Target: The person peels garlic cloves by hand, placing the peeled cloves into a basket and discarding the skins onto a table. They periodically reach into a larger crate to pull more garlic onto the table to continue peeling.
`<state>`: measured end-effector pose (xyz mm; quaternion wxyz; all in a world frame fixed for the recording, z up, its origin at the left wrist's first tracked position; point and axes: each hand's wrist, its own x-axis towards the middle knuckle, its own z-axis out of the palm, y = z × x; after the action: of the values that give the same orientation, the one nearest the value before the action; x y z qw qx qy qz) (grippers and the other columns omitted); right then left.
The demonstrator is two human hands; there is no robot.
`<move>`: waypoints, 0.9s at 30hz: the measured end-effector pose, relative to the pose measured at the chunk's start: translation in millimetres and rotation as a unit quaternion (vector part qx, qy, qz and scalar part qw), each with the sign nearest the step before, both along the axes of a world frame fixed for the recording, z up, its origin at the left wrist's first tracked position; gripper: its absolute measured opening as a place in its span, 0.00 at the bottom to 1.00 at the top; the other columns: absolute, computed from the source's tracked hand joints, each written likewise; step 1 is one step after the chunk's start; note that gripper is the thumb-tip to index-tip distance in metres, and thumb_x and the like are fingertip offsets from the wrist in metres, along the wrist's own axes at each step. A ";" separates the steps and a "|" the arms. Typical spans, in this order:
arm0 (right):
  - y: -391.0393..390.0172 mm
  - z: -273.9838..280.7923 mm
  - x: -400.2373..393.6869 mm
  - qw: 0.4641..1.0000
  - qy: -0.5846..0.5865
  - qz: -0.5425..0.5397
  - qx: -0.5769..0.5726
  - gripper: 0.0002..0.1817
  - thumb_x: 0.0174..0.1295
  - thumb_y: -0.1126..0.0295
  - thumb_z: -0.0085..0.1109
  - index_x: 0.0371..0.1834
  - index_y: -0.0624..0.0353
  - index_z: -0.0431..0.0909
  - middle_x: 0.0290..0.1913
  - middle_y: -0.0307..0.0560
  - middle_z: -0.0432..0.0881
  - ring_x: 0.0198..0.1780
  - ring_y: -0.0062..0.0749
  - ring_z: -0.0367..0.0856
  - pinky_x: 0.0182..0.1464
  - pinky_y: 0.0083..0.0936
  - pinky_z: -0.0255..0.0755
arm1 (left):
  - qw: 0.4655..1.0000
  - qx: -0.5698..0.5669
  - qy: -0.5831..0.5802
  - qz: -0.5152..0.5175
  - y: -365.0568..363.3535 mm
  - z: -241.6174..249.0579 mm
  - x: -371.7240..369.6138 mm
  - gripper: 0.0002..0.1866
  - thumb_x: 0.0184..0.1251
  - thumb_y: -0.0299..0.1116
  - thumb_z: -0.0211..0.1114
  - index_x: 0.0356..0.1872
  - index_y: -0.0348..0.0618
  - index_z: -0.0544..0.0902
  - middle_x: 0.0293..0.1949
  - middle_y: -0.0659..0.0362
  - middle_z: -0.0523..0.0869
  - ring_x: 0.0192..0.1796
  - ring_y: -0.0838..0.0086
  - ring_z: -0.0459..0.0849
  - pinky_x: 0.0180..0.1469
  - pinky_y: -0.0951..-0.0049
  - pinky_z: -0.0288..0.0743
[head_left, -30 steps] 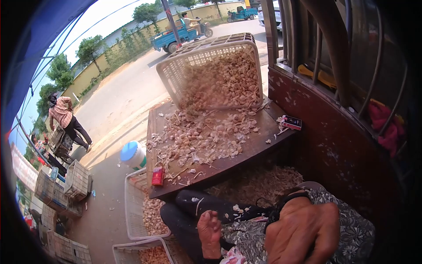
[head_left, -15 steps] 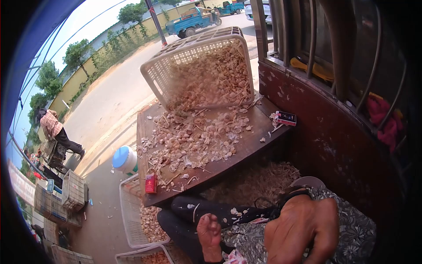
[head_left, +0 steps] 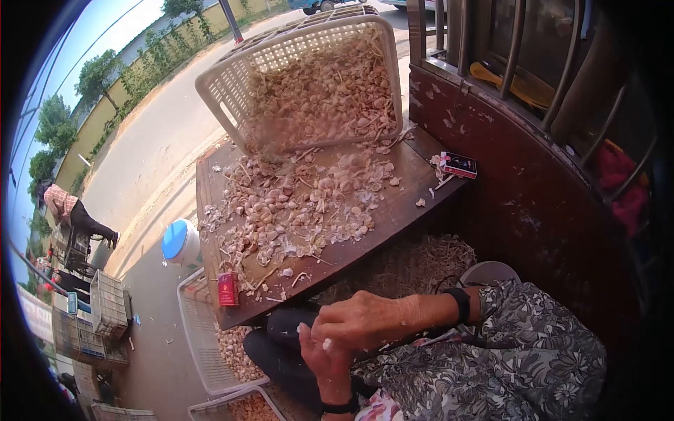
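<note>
Over my lap, my right hand (head_left: 361, 319) reaches in from the right and meets my left hand (head_left: 326, 359), which comes up from below. The fingers of both are curled together. A small white piece, seemingly a garlic clove (head_left: 327, 344), shows between them at the left hand's fingers. What the right fingertips pinch is hidden. Beyond my knees, garlic cloves (head_left: 270, 207) with skins and stalks lie spread on a brown wooden table (head_left: 337, 245). A plastic crate (head_left: 217, 105) tipped on its side at the table's far end spills more garlic toward me.
A red box (head_left: 227, 289) lies at the table's left corner, a dark pack (head_left: 458, 165) at the right. Below left stand a white crate of cloves (head_left: 193, 316), another crate (head_left: 203, 410) and a blue-lidded bucket (head_left: 181, 242). A barred maroon wall (head_left: 505, 147) closes the right side.
My right hand has moved from close to the camera down and left to meet my left hand. My left hand has shifted slightly upward. The view has tilted down a little.
</note>
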<state>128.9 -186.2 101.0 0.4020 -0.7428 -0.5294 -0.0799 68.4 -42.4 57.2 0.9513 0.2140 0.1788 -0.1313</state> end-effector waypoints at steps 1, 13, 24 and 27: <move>-5.3 3.0 5.8 0.999 0.009 -0.022 -0.037 0.12 0.56 0.67 0.58 0.40 0.59 0.73 0.33 0.46 0.74 0.32 0.39 0.79 0.24 0.29 0.74 | 0.998 -0.010 0.047 0.037 -2.3 0.3 3.8 0.20 0.72 0.47 0.43 0.44 0.40 0.73 0.32 0.54 0.73 0.33 0.74 0.78 0.37 0.74 0.74; -114.4 -74.5 223.3 0.932 -0.076 -0.353 -0.007 0.04 0.52 0.74 0.58 0.30 0.63 0.77 0.27 0.52 0.78 0.32 0.45 0.79 0.35 0.35 0.71 | 0.992 -0.106 -0.064 -0.010 26.0 -66.6 24.1 0.16 0.74 0.38 0.43 0.38 0.36 0.73 0.21 0.59 0.68 0.13 0.83 0.61 0.15 0.84 0.53; -67.2 -83.8 326.8 0.891 -0.012 -0.325 -0.317 0.05 0.40 0.73 0.56 0.21 0.63 0.76 0.25 0.60 0.76 0.31 0.57 0.76 0.33 0.46 0.69 | 0.989 -0.097 -0.109 -0.022 27.4 -82.4 20.6 0.17 0.70 0.40 0.52 0.41 0.32 0.73 0.20 0.58 0.72 0.13 0.83 0.64 0.16 0.84 0.55; -53.0 -88.7 330.1 0.899 -0.018 -0.296 -0.322 0.09 0.39 0.73 0.57 0.26 0.64 0.77 0.25 0.61 0.77 0.33 0.57 0.77 0.34 0.45 0.70 | 0.989 -0.095 -0.113 -0.023 27.6 -82.6 20.4 0.16 0.69 0.40 0.52 0.40 0.33 0.74 0.20 0.58 0.72 0.13 0.83 0.63 0.16 0.84 0.54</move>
<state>459.0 -239.2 12.3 0.0892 -0.9526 -0.2890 -0.0333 88.8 -14.9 -25.4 0.9783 0.1397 0.0515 -0.1440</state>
